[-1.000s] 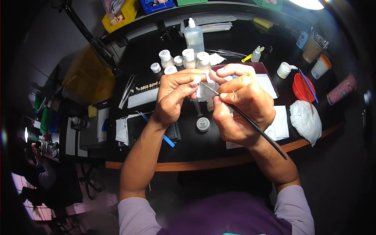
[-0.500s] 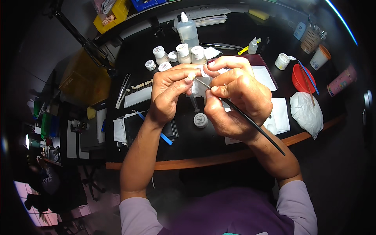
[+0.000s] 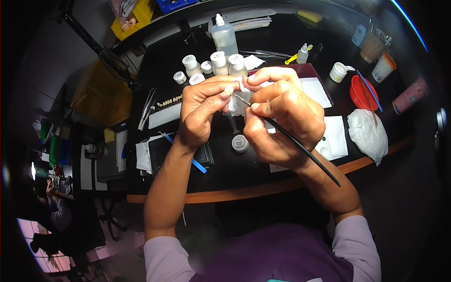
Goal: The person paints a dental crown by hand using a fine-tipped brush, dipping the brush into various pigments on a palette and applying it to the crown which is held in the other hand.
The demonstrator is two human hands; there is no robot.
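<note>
Over the black desk, my left hand (image 3: 201, 113) pinches a small cream tooth-shaped piece (image 3: 229, 90) between thumb and fingertips. My right hand (image 3: 286, 120) grips a thin black-handled brush (image 3: 306, 151), its bristles at the cream piece. A white tissue (image 3: 242, 103) is bunched between the hands, though I cannot tell which fingers hold it. A round lidded pot (image 3: 240, 144) sits below them. Behind them stand several white jars (image 3: 218, 63) and a large clear bottle (image 3: 225, 40); left of them lies a white holder (image 3: 164, 117) with a row of tooth-shaped shade samples.
Right: red bowl (image 3: 358, 100), crumpled white bag (image 3: 367, 135), cups (image 3: 383, 68), pink tumbler (image 3: 408, 96). Left: tweezers (image 3: 146, 110), a blue-handled tool (image 3: 197, 164), lamp arm (image 3: 98, 47), yellow box (image 3: 94, 89). A wooden edge (image 3: 225, 192) fronts the desk. A co-worker (image 3: 58, 211) works far left.
The view has shifted: the desk and both hands appear slightly higher and further left than a second ago. My hands keep their grips, with the brush still at the piece.
</note>
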